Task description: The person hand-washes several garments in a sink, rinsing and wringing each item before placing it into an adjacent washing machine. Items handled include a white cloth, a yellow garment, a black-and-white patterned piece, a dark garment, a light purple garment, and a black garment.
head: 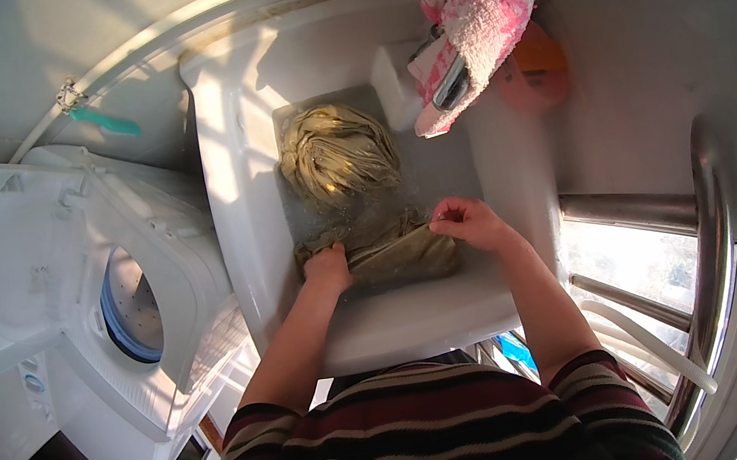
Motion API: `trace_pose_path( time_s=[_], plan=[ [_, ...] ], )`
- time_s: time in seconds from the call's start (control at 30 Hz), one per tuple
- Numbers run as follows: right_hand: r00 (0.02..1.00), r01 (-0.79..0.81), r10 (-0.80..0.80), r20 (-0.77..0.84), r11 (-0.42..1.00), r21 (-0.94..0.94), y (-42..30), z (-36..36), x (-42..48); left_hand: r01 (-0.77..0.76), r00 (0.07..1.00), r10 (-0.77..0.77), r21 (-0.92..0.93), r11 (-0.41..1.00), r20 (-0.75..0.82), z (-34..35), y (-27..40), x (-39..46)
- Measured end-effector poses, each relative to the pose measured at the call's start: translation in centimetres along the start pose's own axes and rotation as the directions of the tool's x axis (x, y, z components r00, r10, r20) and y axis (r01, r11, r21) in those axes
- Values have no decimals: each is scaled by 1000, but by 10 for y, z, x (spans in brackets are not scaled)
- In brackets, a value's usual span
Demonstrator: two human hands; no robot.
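Before me is a white laundry sink (422,324) with water in its basin. A wet olive-khaki garment (340,150) floats bunched up in the water, and its lower stretch (404,264) spreads along the near side. Whether both parts are one piece I cannot tell. My left hand (327,269) grips the fabric at the left of that near stretch, fingers partly hidden. At the right, my right hand (472,220) pinches an edge of the cloth between thumb and fingertips, pulling it fairly straight.
A pink and white towel (485,10) hangs over the metal faucet (450,82). Left of the sink stands a washing machine (184,233) with its lid up. A teal brush (105,121) hangs from the wall pipe (210,3). Metal rails (632,213) and a ribbed hose (654,342) are at right.
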State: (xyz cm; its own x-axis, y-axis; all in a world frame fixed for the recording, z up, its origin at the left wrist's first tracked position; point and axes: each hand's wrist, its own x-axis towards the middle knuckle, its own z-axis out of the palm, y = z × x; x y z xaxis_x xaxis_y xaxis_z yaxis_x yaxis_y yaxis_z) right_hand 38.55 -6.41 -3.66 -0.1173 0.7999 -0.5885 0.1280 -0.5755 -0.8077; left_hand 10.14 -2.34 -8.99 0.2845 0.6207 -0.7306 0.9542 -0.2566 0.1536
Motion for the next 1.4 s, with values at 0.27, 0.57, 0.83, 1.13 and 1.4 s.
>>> trace_pose_path(
  time_s=[0.27, 0.57, 0.83, 1.13, 1.4],
  plan=[
    [726, 558, -516, -454, 828, -48, -63, -29, -56, -376, 704, 269, -23, 926, -657, -114, -1, -67],
    [953, 144, -296, -62, 625, -767, -72, -10, -48, -420, 800, 349, -41, 907, -489, -126, 1, -49],
    [958, -7, -277, -74, 237, -972, 32, 15, 56, -275, 846, 368, 275, 921, -387, -14, 36, 23],
    [992, 26, 116, 58, 258, -966, 110, 35, 107, -361, 930, 334, 201, 911, 155, 73, -13, 142],
    [980, -85, 3, -199, 910, -406, -2, 6, 38, -283, 956, 211, -441, 852, -205, -37, -22, 66]
  ],
)
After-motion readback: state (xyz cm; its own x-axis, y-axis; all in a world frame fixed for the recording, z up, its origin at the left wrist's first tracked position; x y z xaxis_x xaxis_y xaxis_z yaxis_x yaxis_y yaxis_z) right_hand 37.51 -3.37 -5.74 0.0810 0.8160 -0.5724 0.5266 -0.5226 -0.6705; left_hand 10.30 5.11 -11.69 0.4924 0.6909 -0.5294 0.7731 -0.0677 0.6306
